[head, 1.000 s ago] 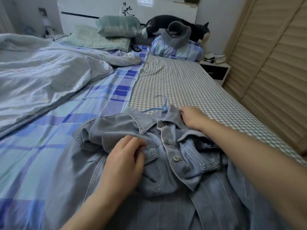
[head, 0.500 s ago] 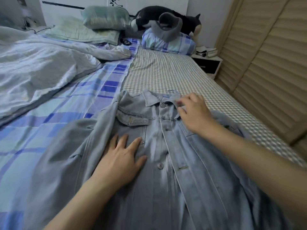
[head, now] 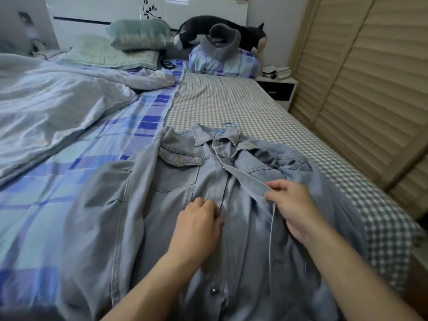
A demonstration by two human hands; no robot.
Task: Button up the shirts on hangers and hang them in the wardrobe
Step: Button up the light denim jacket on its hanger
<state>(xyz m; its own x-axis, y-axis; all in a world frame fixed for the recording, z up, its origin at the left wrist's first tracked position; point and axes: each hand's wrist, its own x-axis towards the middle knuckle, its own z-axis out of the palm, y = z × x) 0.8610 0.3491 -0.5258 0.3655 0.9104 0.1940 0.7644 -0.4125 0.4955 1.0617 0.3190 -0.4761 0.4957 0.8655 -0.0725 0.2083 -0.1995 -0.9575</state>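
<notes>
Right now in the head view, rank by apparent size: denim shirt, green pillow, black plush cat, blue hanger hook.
1. Light blue denim shirt, largest, though nearest the camera.
2-3. Pale green striped pillow and black plush cat: look alike, unranked.
4. Blue wire hanger hook, smallest.

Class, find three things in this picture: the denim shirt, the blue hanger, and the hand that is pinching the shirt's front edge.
denim shirt (head: pixel 178 181): head view, on its chest panel below the pocket flap.
blue hanger (head: pixel 229 124): head view, on its hook above the collar.
right hand (head: pixel 294 209): head view, on the back of the hand.
</notes>
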